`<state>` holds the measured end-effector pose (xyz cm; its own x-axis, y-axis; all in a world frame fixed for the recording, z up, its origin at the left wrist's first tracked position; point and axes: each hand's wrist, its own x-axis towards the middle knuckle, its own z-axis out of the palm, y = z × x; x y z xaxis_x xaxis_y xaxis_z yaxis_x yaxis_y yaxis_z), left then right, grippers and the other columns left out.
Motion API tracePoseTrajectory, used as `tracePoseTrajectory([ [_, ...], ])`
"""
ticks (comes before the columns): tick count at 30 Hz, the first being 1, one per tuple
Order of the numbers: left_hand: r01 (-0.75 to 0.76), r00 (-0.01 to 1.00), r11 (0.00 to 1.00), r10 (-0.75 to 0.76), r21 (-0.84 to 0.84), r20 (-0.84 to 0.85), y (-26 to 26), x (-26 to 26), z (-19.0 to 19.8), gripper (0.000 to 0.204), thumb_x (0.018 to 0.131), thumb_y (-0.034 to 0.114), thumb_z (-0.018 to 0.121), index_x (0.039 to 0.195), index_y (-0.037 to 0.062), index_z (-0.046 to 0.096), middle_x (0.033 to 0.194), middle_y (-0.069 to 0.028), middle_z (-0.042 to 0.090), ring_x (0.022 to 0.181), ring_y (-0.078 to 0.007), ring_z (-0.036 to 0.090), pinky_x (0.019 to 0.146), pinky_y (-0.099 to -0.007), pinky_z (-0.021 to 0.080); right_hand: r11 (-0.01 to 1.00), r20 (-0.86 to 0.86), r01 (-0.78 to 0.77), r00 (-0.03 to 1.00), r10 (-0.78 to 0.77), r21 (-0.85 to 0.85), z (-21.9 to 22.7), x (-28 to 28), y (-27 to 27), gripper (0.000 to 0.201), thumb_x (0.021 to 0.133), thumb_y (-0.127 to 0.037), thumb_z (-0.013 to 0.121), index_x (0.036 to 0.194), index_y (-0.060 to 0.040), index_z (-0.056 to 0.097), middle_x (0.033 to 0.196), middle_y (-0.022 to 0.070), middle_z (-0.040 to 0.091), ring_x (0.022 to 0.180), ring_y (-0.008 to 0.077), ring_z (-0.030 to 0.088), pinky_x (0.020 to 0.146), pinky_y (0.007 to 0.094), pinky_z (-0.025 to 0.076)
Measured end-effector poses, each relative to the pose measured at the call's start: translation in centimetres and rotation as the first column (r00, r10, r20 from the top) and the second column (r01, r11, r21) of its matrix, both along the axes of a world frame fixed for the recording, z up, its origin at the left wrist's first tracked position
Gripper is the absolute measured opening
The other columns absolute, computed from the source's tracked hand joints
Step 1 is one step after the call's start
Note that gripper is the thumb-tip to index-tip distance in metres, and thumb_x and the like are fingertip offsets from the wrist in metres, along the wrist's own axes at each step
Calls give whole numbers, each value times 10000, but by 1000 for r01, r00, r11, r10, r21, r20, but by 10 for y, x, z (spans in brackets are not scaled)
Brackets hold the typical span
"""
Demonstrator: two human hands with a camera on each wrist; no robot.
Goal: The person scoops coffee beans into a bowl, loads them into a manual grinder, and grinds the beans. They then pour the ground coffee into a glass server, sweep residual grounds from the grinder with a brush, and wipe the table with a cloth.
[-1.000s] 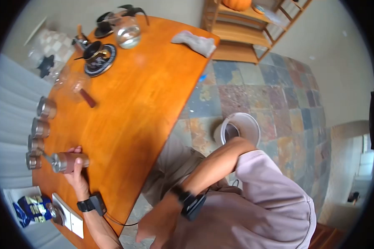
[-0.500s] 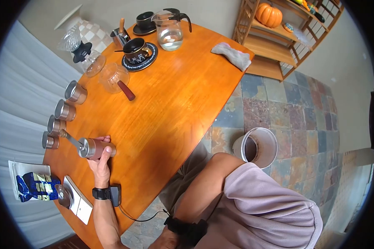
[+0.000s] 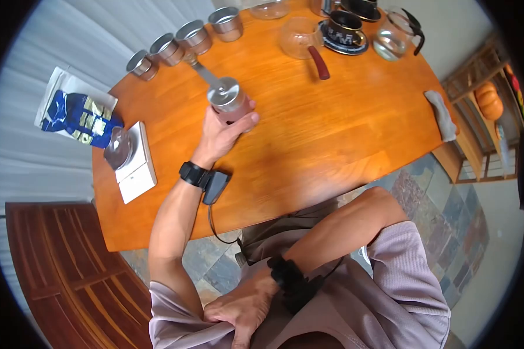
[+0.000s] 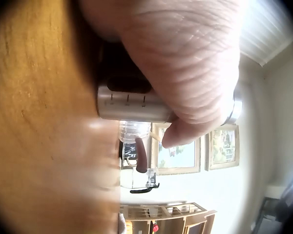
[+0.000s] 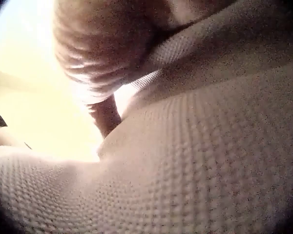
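A hand coffee grinder (image 3: 230,100) with a steel top and a brown band stands on the wooden table, its crank pointing up and left. The left hand (image 3: 220,132) grips it around the band, thumb along the near side. From the left wrist view, the grinder's steel lower part (image 4: 132,105) with marked lines meets the table beneath the left hand (image 4: 180,58). Against the front of the shirt (image 3: 343,302) rests the right hand (image 3: 244,308), holding no object that shows. The right hand (image 5: 102,53) touches the knit fabric (image 5: 185,161) in the right wrist view; some fingertips are hidden.
Several metal cups (image 3: 194,37) line the table's back left. A glass pot with a red handle (image 3: 318,63), a black cup (image 3: 344,28) and a glass jug (image 3: 392,42) stand farther right. On the left are a white scale (image 3: 137,174) and a blue bag (image 3: 81,119); a grey cloth (image 3: 442,116) lies right.
The head view has turned leftward, so the table now lies across it and the floor bucket is out of sight. The left hand still grips the grinder; the right hand has come to the shirt front.
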<state>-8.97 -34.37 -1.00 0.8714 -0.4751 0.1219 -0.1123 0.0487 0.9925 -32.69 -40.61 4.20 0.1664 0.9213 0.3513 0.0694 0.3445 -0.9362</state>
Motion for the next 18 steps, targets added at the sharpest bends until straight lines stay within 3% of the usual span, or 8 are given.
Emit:
tracePoseTrajectory([
  [1,-14,1000,1000,14,2,0,1,2,0,389,859,81,809,1176,-2,600,1089,-116,702,1065,-210,673,841,-351,558,1000,0,-14,1000,14,2,-2,5,5,653,814,-502,753,1066,87,624,1003,239,654,976,376,640,860,449,491],
  [3,-7,996,998,1,68,90,2,3,-2,385,852,78,810,1168,-4,605,1082,-118,705,1059,-205,673,840,-343,558,937,-131,-344,933,335,-57,-8,13,19,764,759,-534,779,1115,117,598,1037,243,647,1025,348,636,870,421,484],
  [6,-27,996,989,13,146,92,3,2,2,393,845,76,812,1167,-8,604,1077,-120,707,1049,-199,671,836,-336,558,913,-64,-406,913,404,-34,31,45,-26,730,802,-487,782,1182,105,589,1144,243,651,1071,339,638,904,409,496],
  [7,-30,997,988,17,152,81,2,-1,2,393,845,76,812,1167,-8,604,1077,-120,707,1049,-199,671,836,-336,558,911,-71,-411,910,408,-24,31,45,-26,730,802,-487,782,1182,105,589,1144,243,651,1071,339,638,904,409,496],
  [9,-64,996,995,58,71,74,-2,-1,2,327,813,183,851,1016,19,655,957,-42,696,875,-126,634,775,-302,527,904,-77,-426,903,423,-27,31,48,-25,729,808,-485,784,1179,111,587,1125,246,651,1060,336,639,898,406,497],
  [13,-68,994,991,57,113,94,0,1,-1,335,814,188,850,1029,18,658,971,-47,702,890,-132,637,800,-307,525,888,-91,-457,888,452,-45,30,52,-20,729,821,-482,788,1172,122,584,1087,254,650,1037,330,641,887,401,500],
  [18,-50,996,998,46,48,75,-3,0,1,339,817,212,854,1020,22,660,943,-42,695,871,-139,635,806,-313,523,863,-125,-495,867,482,-102,25,51,-14,729,837,-478,793,1165,137,579,1039,263,649,1008,322,644,874,394,504],
])
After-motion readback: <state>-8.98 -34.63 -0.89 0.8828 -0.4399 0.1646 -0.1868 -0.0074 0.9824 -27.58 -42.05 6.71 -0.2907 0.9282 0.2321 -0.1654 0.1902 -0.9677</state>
